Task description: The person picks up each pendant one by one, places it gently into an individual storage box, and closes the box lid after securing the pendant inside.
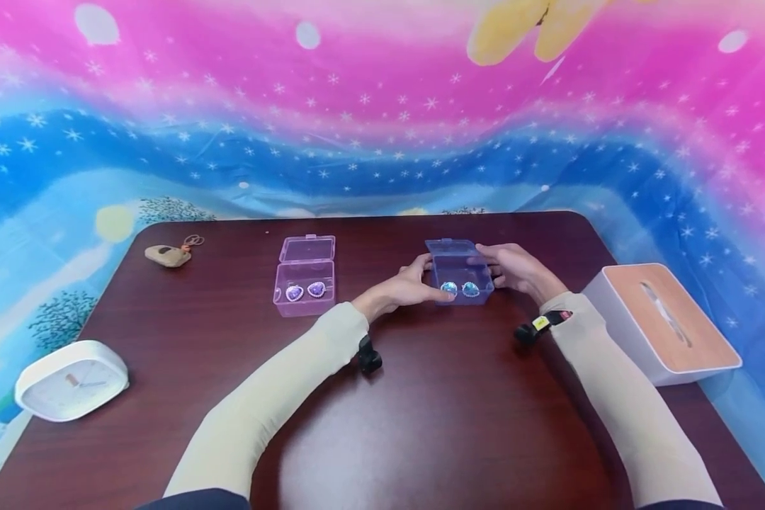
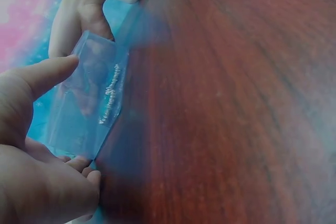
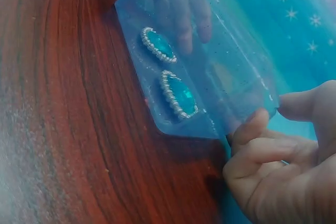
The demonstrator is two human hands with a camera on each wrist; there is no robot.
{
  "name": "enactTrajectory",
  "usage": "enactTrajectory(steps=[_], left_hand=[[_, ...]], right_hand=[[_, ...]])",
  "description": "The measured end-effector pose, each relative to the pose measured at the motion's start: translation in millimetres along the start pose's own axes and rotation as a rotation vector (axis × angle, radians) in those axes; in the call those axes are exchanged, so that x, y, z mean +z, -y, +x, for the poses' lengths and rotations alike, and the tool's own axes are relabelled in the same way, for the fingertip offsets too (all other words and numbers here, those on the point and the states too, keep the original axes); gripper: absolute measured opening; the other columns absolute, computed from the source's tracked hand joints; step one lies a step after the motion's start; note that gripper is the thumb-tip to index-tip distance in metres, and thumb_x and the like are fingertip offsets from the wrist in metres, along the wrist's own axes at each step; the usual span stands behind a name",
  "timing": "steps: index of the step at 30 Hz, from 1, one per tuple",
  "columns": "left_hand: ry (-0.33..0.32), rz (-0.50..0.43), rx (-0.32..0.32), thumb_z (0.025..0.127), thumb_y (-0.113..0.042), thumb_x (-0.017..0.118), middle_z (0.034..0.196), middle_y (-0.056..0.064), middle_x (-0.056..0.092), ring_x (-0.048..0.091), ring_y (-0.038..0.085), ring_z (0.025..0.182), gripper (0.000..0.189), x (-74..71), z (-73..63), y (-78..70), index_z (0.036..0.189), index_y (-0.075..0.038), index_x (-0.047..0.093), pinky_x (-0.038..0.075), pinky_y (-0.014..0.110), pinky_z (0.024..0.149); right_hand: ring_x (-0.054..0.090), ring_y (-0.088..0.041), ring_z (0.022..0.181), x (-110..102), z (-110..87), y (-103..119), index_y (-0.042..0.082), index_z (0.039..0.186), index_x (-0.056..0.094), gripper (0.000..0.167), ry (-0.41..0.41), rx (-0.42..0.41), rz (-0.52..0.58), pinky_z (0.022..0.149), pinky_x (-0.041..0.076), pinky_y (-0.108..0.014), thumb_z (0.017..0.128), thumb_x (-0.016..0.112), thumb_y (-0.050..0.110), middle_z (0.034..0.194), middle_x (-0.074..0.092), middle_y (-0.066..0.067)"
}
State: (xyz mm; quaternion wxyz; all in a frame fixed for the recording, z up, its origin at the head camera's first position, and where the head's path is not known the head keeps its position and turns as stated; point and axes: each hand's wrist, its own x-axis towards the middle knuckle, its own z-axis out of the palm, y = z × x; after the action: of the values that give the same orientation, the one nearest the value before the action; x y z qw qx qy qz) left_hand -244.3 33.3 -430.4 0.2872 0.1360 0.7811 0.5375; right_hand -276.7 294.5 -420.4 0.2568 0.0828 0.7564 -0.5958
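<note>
One blue box [image 1: 464, 300], clock [image 1: 73, 381] head-view only

The thumb of the left hand [image 1: 406, 285] covered part of the left blue gem [image 1: 449, 286] in the blue box [image 1: 474, 300]. The left wrist view blurred the gems into a glittering strip, with fingers of the right hand [image 1: 515, 268] hazy behind the plastic. The clock [image 1: 71, 386] near the left edge of the table [image 1: 452, 397] had markings too small to read. The head view cut off both dark sleeves [image 1: 194, 500] and the table's near edge.
</note>
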Motion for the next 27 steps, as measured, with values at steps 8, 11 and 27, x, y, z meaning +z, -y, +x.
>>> enactTrajectory(steps=[8,11,27], left_hand=[[-0.001,0.014,0.012,0.085,-0.034,0.083,0.162,0.004,0.032,0.021,0.029,0.141,0.103,2.0,0.6,0.3,0.164,-0.022,0.017,0.028,0.051,0.123],[0.006,0.015,0.022,0.085,-0.034,0.083,0.161,0.004,0.034,0.021,0.029,0.140,0.101,2.3,0.7,-0.4,0.163,-0.025,0.019,0.029,0.052,0.122],[0.054,0.037,-0.005,0.084,-0.041,0.084,0.161,0.004,0.032,0.019,0.029,0.141,0.099,-1.1,2.8,-0.4,0.160,-0.036,0.021,0.027,0.056,0.122]], right_hand=[[0.045,-0.007,0.069,-3.7,2.8,-2.8,0.008,0.140,0.054,0.046,-0.036,-0.032,0.031,0.051,0.031,-0.019,0.106,0.057,0.038,0.107,0.071,0.010],[0.045,-0.007,0.069,-5.4,2.6,-3.1,0.007,0.142,0.055,0.046,-0.056,-0.066,0.012,0.052,0.033,-0.019,0.105,0.058,0.036,0.105,0.070,0.010],[0.054,-0.013,0.077,-14.4,-14.4,14.0,0.014,0.141,0.055,0.099,-0.051,-0.077,-0.095,0.064,0.034,-0.032,0.085,0.032,0.092,0.115,0.075,0.011]])
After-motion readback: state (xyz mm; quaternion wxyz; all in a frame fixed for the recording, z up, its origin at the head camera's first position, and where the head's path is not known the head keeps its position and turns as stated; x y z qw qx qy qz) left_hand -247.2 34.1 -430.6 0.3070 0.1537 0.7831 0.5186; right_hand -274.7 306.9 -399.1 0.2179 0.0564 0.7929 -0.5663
